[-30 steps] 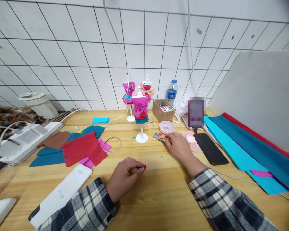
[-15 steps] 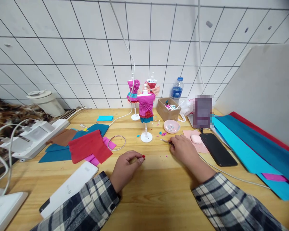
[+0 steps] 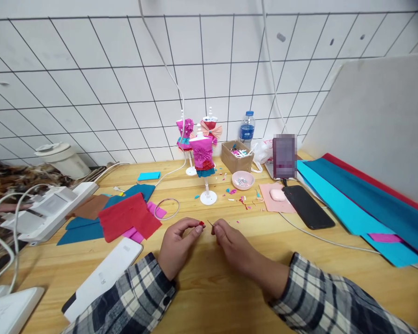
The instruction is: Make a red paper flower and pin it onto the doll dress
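Note:
Low over the wooden table, my left hand (image 3: 177, 243) pinches a small folded piece of red crepe paper (image 3: 201, 224) between thumb and finger. Facing it, my right hand (image 3: 231, 241) is closed on a slim pointed metal tool (image 3: 210, 222). The tool's tip points at the red piece with a small gap between them. Its rear end is hidden in my fingers, so its exact kind does not show. Beyond my hands a small dress form (image 3: 204, 153) stands upright on a white round base, wearing a magenta top with a pleated rosette, a red band and a teal ruffle.
Two more dressed forms (image 3: 185, 132) stand behind. Right of them are a cardboard box (image 3: 237, 162), a pink bowl (image 3: 243, 181) of small bits and a water bottle (image 3: 247, 127). Red crepe sheets (image 3: 125, 218), a metal ring (image 3: 176, 204), a black phone (image 3: 308, 207) and a cable (image 3: 320, 238) lie around.
My right hand has come left from beside the pink paper, carrying the metal tool up to my left hand. Red scraps now show where it rested. The view has shifted slightly.

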`<control>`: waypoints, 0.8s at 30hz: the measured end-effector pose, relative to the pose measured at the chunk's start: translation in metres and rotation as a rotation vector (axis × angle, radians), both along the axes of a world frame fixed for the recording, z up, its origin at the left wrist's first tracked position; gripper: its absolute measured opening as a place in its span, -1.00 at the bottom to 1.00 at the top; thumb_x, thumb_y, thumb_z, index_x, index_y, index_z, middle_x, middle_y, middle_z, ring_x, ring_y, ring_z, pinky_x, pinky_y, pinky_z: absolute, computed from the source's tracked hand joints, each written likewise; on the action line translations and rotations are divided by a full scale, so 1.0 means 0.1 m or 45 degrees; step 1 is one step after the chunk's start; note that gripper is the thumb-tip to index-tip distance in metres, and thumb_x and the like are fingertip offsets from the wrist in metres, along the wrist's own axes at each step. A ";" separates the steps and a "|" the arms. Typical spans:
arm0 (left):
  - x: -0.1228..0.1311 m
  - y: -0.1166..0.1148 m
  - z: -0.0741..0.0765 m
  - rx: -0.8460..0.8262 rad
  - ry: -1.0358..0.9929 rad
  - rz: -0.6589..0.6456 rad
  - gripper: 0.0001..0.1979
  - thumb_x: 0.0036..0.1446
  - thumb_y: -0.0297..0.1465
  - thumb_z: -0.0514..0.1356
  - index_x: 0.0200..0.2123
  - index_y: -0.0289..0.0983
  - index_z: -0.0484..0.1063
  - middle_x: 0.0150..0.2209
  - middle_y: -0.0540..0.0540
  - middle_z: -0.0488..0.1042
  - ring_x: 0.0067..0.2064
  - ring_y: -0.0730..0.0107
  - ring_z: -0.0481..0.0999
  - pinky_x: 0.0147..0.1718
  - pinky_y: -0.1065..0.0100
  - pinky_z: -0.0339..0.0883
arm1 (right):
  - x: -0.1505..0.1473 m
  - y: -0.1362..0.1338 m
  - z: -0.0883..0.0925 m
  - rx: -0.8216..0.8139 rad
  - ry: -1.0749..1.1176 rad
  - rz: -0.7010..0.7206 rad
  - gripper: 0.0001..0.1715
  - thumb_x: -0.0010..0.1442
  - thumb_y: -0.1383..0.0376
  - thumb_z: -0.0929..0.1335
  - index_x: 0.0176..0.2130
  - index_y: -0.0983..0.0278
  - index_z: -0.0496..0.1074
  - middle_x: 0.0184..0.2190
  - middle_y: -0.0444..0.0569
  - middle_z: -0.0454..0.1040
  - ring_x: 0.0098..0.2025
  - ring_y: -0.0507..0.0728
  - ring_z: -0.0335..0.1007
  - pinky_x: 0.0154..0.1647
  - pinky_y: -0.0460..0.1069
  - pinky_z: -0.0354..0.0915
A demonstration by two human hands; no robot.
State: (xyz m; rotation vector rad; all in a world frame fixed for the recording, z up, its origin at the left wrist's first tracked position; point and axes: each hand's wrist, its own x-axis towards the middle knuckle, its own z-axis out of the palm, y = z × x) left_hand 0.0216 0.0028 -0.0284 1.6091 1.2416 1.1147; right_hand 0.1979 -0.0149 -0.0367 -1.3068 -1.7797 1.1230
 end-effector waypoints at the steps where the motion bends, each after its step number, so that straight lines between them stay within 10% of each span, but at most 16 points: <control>1: 0.00 0.00 0.00 -0.002 0.001 -0.005 -0.83 0.05 -0.28 0.24 -0.38 -0.27 0.52 -0.34 -0.11 0.57 -0.24 0.26 0.53 -0.20 0.30 0.38 | 0.00 -0.01 0.00 0.011 -0.030 0.025 -0.69 0.34 0.10 0.02 -0.29 0.20 0.15 -0.46 -0.15 0.28 -0.41 0.07 0.22 -0.36 -0.05 0.12; 24: 0.05 0.00 0.01 0.016 0.175 -0.132 -0.83 0.07 -0.30 0.20 -0.38 -0.27 0.52 -0.34 -0.12 0.57 -0.24 0.25 0.52 -0.18 0.27 0.35 | 0.04 -0.02 0.05 0.087 -0.297 0.149 -0.73 0.35 0.12 0.03 -0.25 0.21 0.11 -0.43 -0.10 0.34 -0.39 0.08 0.27 -0.42 -0.07 0.02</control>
